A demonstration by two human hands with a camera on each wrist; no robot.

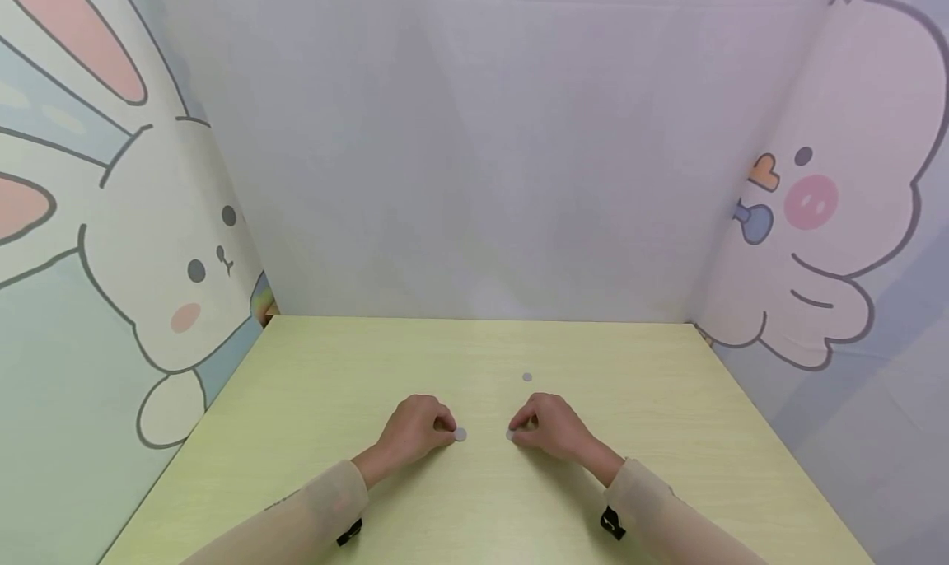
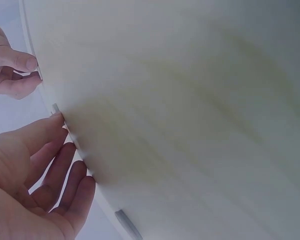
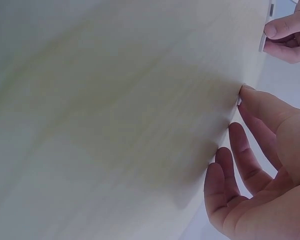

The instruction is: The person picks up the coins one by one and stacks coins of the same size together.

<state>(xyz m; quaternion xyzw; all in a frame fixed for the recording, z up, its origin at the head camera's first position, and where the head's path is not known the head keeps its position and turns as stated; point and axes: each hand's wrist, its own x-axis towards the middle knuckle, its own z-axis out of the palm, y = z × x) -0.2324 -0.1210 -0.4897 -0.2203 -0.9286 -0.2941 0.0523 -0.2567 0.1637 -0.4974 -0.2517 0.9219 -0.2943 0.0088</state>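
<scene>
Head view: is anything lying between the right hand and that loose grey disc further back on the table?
Nothing visible. The loose grey disc lies alone on the bare table just beyond the right hand, which already touches another small disc. The left hand touches a third, off to the side.

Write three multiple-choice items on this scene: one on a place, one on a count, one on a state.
1. Where is the loose disc?
A. beyond the right hand
B. by the left sleeve
C. off the table

2. How many discs show on the table?
A. one
B. three
C. six

3. How is the left hand?
A. flat, palm up
B. raised high
C. fingertips at a disc

Answers: 1 A, it lies farther back than the right hand. 2 B, one at each hand (the right one) and one apart. 3 C, fingers curl down to the disc.
</scene>
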